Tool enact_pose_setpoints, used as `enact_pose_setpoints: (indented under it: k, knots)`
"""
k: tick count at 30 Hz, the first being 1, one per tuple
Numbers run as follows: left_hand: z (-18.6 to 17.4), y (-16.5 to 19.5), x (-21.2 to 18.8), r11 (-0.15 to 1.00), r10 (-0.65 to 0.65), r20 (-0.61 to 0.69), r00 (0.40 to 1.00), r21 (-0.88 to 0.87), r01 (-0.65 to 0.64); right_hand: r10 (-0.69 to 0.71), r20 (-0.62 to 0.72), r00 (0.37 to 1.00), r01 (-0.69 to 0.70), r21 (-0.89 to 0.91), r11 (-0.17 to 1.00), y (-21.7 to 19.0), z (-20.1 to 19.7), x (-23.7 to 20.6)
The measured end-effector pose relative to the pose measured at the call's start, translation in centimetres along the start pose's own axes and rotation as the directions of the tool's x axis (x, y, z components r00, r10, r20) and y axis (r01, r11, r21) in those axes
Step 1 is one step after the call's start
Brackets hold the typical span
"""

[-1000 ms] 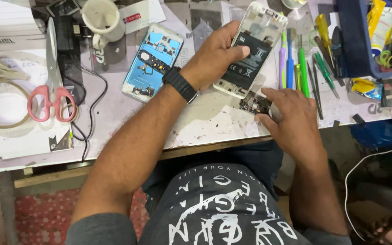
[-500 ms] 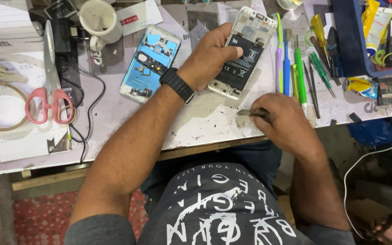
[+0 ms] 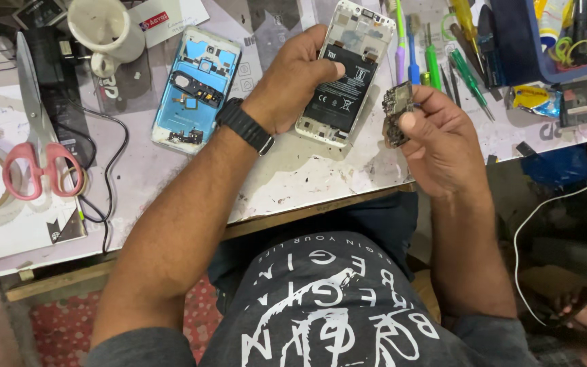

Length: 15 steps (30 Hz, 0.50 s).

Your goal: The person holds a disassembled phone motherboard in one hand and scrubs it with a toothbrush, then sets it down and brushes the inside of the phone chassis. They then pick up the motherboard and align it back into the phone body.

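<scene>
My left hand [image 3: 298, 85] rests on an opened white phone [image 3: 348, 41] whose black battery shows, thumb pressing on the battery, holding it against the worn white table [image 3: 293, 177]. A black watch sits on that wrist. My right hand [image 3: 436, 132] is raised just right of the phone and pinches a small dark circuit board [image 3: 397, 112] between thumb and fingers.
A blue phone back cover [image 3: 195, 88] lies left of my left hand. Pink-handled scissors [image 3: 35, 143], a white mug [image 3: 107, 30], a tape roll and black cables sit at the left. Several screwdrivers and brushes [image 3: 436, 58] lie at the right beside a blue tray [image 3: 552, 47].
My right hand picked the circuit board up off the table's front edge and lifted it beside the phone. My left hand stayed on the phone.
</scene>
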<state>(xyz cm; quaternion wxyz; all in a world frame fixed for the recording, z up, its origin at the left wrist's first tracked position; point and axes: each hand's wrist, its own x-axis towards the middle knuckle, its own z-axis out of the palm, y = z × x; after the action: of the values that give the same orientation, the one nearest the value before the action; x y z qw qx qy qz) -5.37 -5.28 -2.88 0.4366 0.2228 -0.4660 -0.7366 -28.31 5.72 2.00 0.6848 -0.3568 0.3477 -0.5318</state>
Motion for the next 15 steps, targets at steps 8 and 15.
enact_pose_setpoints:
  k: [8,15]
  knots:
    - [-0.27,0.04,0.06,0.999,-0.040,0.028,0.999,-0.036,0.041,-0.015,0.004,1.000,0.015,0.004,1.000,-0.32,0.84,0.16]
    - [-0.14,-0.16,0.00,0.998,-0.044,0.007,0.999,0.045,0.044,-0.114,0.000,0.993,0.113,-0.121,0.986,-0.06,0.66,-0.09]
